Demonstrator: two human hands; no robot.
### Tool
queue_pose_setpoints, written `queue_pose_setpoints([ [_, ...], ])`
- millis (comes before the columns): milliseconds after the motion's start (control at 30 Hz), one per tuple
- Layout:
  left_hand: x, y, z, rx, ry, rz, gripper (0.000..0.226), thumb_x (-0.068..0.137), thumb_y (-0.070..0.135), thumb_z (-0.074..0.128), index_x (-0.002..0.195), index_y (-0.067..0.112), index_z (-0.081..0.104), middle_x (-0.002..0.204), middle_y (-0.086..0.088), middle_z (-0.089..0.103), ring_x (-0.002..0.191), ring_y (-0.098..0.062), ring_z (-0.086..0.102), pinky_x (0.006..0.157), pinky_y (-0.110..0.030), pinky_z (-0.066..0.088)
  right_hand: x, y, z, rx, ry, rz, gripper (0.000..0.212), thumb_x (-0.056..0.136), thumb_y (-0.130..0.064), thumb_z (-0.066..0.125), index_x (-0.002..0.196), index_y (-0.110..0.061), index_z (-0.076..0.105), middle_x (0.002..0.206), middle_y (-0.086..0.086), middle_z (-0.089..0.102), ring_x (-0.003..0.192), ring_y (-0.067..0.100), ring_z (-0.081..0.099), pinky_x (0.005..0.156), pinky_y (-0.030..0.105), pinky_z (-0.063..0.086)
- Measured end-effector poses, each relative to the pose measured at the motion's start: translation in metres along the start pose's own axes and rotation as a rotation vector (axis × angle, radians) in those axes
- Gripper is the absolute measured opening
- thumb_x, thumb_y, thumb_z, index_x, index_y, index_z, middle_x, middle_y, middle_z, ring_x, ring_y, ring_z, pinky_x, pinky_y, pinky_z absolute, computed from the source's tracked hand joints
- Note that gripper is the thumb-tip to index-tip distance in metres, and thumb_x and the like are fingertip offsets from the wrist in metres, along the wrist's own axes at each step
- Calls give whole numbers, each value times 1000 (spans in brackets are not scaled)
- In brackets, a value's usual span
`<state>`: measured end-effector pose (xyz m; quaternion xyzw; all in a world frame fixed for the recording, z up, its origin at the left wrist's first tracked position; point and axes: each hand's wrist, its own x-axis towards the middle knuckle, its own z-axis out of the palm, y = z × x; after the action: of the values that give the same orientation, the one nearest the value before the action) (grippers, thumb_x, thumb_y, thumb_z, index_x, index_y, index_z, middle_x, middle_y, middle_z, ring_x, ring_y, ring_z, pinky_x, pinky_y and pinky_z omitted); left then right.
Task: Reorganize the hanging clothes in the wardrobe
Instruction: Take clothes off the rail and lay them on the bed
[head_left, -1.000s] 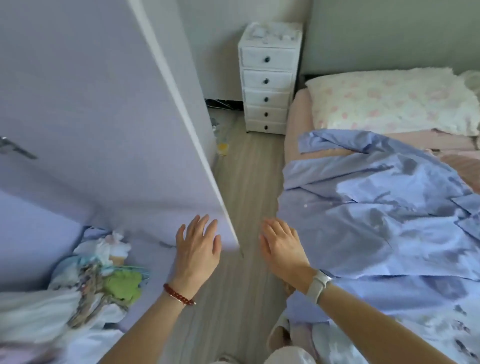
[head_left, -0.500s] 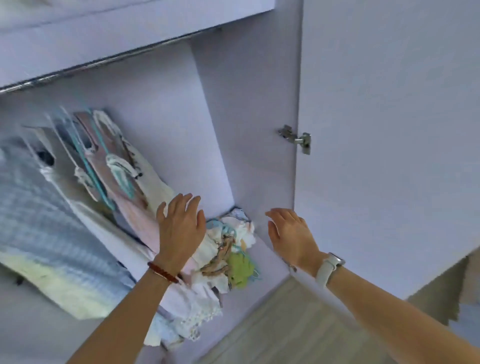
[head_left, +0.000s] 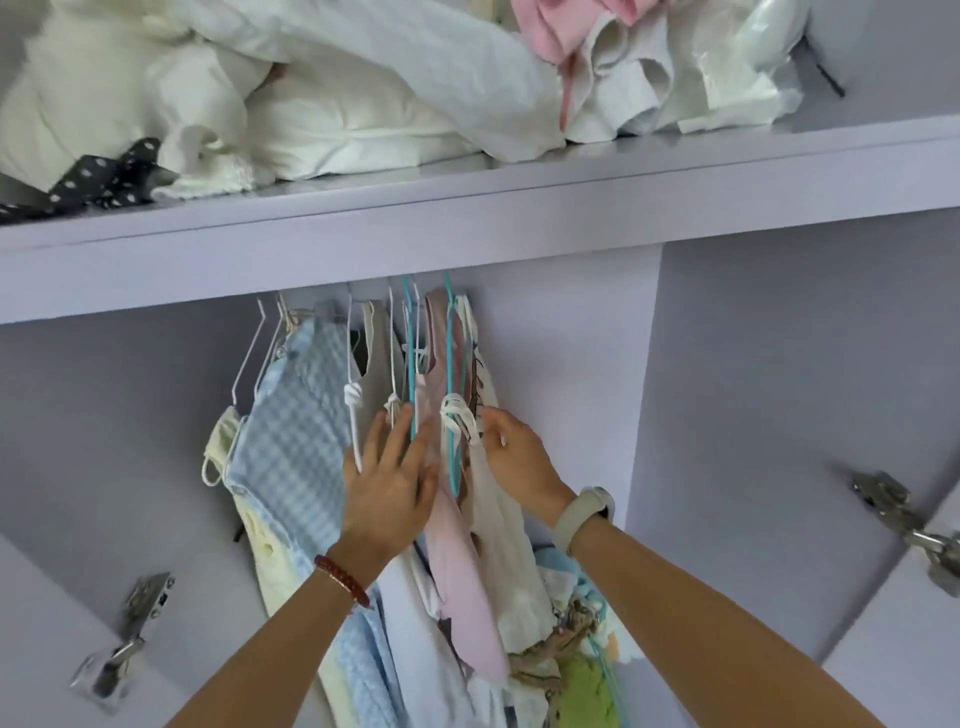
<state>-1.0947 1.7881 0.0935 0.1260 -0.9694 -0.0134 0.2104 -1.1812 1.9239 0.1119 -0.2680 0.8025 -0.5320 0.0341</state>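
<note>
Head view looks up into a pale lilac wardrobe (head_left: 779, 364), where a tight bunch of small garments hangs from white and teal wire hangers (head_left: 410, 358) under the front edge of the upper shelf (head_left: 467, 218). At the bunch's left side hangs a blue-and-white checked garment (head_left: 296, 441); a pale pink garment (head_left: 462, 561) and a cream one (head_left: 504, 530) hang toward its right side. The left hand (head_left: 389, 488), a red bead bracelet on its wrist, lies flat with straight, spread fingers against the clothes in the middle of the bunch. The right hand (head_left: 514, 462), wearing a pale wristband, has its fingers curled onto the cream garment at the right edge of the bunch, pinching the fabric just below a white knotted strap. White bedding and folded cloth (head_left: 311, 93) are piled on the shelf above. Metal hinges (head_left: 924, 540) show at both wardrobe sides.
</note>
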Motion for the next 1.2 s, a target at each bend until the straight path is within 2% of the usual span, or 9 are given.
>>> queue_pose_setpoints([
  [100, -2, 2, -2, -63, -19, 11, 52, 96, 36, 29, 146, 23, 20, 154, 0, 12, 142, -26, 13, 103, -57, 26, 31, -14, 12, 110, -126, -7, 30, 97, -16, 36, 124, -8, 47, 121, 9, 56, 110, 21, 52, 97, 34, 40],
  [200, -4, 1, -3, -78, -16, -4, 51, 98, 30, 31, 144, 25, 11, 153, 4, 10, 142, -25, 13, 103, -57, 29, 52, -22, 21, 216, -168, 113, 25, 96, -14, 37, 113, -2, 50, 106, 15, 58, 95, 26, 55, 89, 35, 43],
  [400, -3, 6, -4, 18, 97, 5, 52, 89, 29, 30, 133, 7, 47, 138, -11, 48, 125, -38, 44, 96, -68, 29, 62, -11, 7, 65, 184, 147, 23, 92, -5, 35, 100, 4, 54, 100, 21, 60, 92, 33, 56, 81, 37, 46],
  [500, 0, 15, 3, 84, 129, 2, 50, 87, 28, 33, 129, 9, 53, 135, -9, 51, 127, -39, 42, 98, -71, 16, 59, -4, -17, 31, 288, 74, 26, 92, -5, 33, 100, 6, 56, 99, 20, 62, 89, 34, 57, 79, 38, 48],
  [633, 9, 37, 5, 49, 148, -6, 50, 83, 28, 38, 124, 6, 56, 138, -14, 47, 133, -39, 32, 100, -67, 5, 40, 11, -48, 68, 404, 2, 25, 95, -9, 37, 97, 3, 59, 67, 5, 55, 55, 11, 47, 58, 26, 41],
  [733, 23, 58, 0, -45, 191, 94, 51, 80, 25, 42, 125, 5, 54, 140, -16, 44, 135, -38, 29, 103, -63, 3, 0, 33, -70, -15, 420, 7, 19, 94, -13, 44, 91, -6, 62, 50, -9, 43, 40, 5, 42, 43, 13, 30],
  [900, 38, 104, 9, -357, 148, 295, 57, 89, 25, 42, 140, 2, 33, 149, -18, 27, 140, -33, 12, 109, -57, 9, -109, 72, -114, -280, 497, 104, 14, 91, -16, 53, 92, -9, 64, 52, 6, 48, 44, 16, 36, 50, 31, 35],
  [1000, 28, 141, 23, -408, 33, 406, 61, 91, 29, 39, 144, 2, 23, 152, -16, 19, 142, -35, 9, 110, -57, 8, -192, 76, -132, -469, 569, 189, 14, 91, -15, 52, 91, -9, 64, 44, -6, 40, 41, 12, 33, 48, 25, 31],
  [1200, -39, 226, 45, -639, -102, 687, 53, 89, 31, 34, 131, 0, 44, 139, -18, 43, 135, -36, 30, 107, -61, 9, -336, 53, -139, -759, 671, 367, 21, 87, -17, 49, 89, -3, 65, 43, 8, 51, 40, 30, 48, 45, 28, 41],
])
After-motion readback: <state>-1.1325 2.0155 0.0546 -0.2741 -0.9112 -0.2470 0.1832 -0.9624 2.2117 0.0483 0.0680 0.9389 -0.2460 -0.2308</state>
